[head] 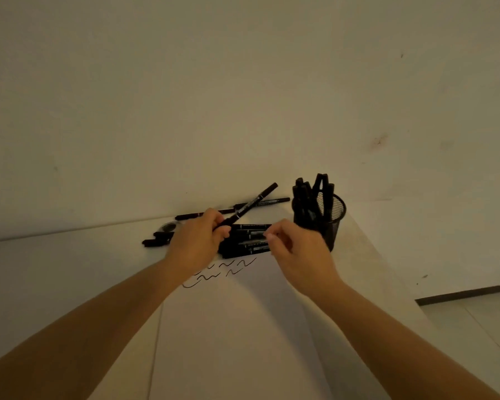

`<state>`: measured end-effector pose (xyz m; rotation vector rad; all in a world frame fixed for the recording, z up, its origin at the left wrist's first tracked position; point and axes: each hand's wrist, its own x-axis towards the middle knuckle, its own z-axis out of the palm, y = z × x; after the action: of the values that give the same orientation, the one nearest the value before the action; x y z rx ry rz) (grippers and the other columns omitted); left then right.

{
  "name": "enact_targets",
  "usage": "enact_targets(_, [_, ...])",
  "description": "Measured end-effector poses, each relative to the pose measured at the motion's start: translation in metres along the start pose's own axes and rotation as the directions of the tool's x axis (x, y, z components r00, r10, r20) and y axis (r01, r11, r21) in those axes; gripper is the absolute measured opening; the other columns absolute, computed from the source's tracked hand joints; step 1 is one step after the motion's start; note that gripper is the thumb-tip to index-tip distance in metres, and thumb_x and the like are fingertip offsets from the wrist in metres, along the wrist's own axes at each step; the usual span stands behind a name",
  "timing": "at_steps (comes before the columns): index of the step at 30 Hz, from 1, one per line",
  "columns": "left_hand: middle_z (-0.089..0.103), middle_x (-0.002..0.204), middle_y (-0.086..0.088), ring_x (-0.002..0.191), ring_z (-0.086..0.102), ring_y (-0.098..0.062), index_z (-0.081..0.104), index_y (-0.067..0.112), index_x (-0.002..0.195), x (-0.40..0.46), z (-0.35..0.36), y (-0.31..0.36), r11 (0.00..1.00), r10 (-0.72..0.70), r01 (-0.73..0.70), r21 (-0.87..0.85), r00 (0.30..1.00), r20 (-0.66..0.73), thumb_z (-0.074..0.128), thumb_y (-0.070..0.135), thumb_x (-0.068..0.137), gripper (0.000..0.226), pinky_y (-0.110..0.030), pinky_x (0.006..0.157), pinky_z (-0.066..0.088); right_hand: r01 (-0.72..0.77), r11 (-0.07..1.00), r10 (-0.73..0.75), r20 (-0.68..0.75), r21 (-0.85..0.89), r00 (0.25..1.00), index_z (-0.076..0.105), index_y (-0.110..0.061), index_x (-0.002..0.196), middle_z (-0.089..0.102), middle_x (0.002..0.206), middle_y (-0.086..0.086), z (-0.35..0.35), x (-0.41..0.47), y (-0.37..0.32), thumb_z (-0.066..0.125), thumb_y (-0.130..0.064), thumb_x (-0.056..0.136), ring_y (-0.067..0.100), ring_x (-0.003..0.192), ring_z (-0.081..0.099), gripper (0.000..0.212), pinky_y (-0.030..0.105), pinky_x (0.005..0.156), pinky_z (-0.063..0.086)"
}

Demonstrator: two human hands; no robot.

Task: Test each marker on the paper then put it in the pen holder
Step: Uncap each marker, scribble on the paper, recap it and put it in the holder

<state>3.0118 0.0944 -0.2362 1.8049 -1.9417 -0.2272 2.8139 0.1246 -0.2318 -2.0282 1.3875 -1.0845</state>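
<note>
- Markers, slim and black with pale printed labels, are showing in three places: one in a hand, a loose pile (245, 241) on the table, and a bunch standing in a holder.
- The left hand (198, 241) is gripping one slim black marker (250, 204) near its lower end, fingers (218, 225) curled round the barrel, so that it is tilting up and to the right above the pile.
- The right hand (297, 252) is hovering just right of the pile, with thumb and forefinger pressed together at the tips; whether they are pinching anything is too small to tell.
- The loose pile is lying between the two hands, at the far edge of the paper, with more markers (261, 202) lying along the wall behind it.
- A white sheet of paper (234, 336) is lying flat on the pale table (55, 269), carrying two short rows of black wavy test strokes (217, 272) just in front of the pile.
- A black wire-mesh pen holder (328, 219) is standing upright at the far right corner of the table, just beyond the right hand, with several black markers (309, 194) sticking up out of it.
- A small round dark object (170, 226) is lying left of the pile, too blurred to identify.
- A plain pale wall (243, 82) is filling the upper part of the view.
</note>
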Motion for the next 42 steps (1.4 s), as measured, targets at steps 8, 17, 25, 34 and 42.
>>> enact_targets(8, [0.058,0.080,0.017,0.069,0.053,0.001,0.058,0.030,0.097,-0.069,-0.019,-0.006,0.982,0.176,-0.162,-0.098,0.971,0.161,0.048,0.036,0.091,0.013,-0.016,0.060,0.037,-0.347,0.794,0.299,0.176,0.499,0.938,0.063,-0.021,0.087,0.061,0.060,-0.006,0.055,-0.014,-0.028,0.044,-0.033,0.094,-0.001,0.049,0.053,0.023,0.013,0.047,0.041])
enact_targets(17, [0.061,0.073,0.009,0.062,0.053,-0.010,0.058,0.029,0.084,-0.093,-0.021,-0.012,0.984,0.091,-0.099,0.151,0.994,0.058,0.039,0.045,0.092,0.026,-0.026,0.055,0.038,-0.503,0.681,0.482,0.191,0.532,0.855,0.062,-0.008,0.074,0.049,0.042,-0.007,0.088,-0.024,-0.048,0.045,-0.030,0.094,0.004,0.039,0.044,0.034,0.023,0.049,0.037])
enact_targets(25, [0.068,0.086,0.006,0.070,0.060,-0.015,0.062,0.026,0.105,-0.098,-0.029,-0.046,0.984,0.079,-0.063,0.164,0.993,-0.089,0.043,0.042,0.091,0.029,-0.026,0.060,0.042,-0.237,0.873,0.357,-0.230,0.426,0.905,0.055,-0.011,0.070,0.047,0.053,-0.002,0.035,-0.010,-0.021,0.047,-0.036,0.089,0.006,0.046,0.041,0.033,0.021,0.044,0.037])
enact_targets(34, [0.053,0.084,0.011,0.077,0.048,-0.006,0.055,0.027,0.106,-0.092,0.012,-0.016,0.976,0.196,-0.186,-0.117,0.978,0.078,0.037,0.043,0.093,0.028,-0.014,0.062,0.034,-0.269,0.885,0.379,-0.251,0.380,0.891,0.060,-0.025,0.076,0.062,0.061,-0.001,0.018,-0.012,0.026,0.059,-0.022,0.087,-0.001,0.051,0.056,0.012,0.018,0.054,0.044])
enact_targets(42, [0.058,0.093,0.007,0.086,0.048,-0.007,0.058,0.022,0.109,-0.100,0.028,-0.020,0.968,0.197,-0.185,-0.168,0.979,0.056,0.042,0.037,0.093,0.027,-0.020,0.071,0.038,-0.276,0.884,0.361,-0.177,0.376,0.916,0.059,-0.025,0.080,0.068,0.068,0.001,0.035,-0.011,0.045,0.056,-0.020,0.088,0.001,0.061,0.063,0.010,0.020,0.063,0.047])
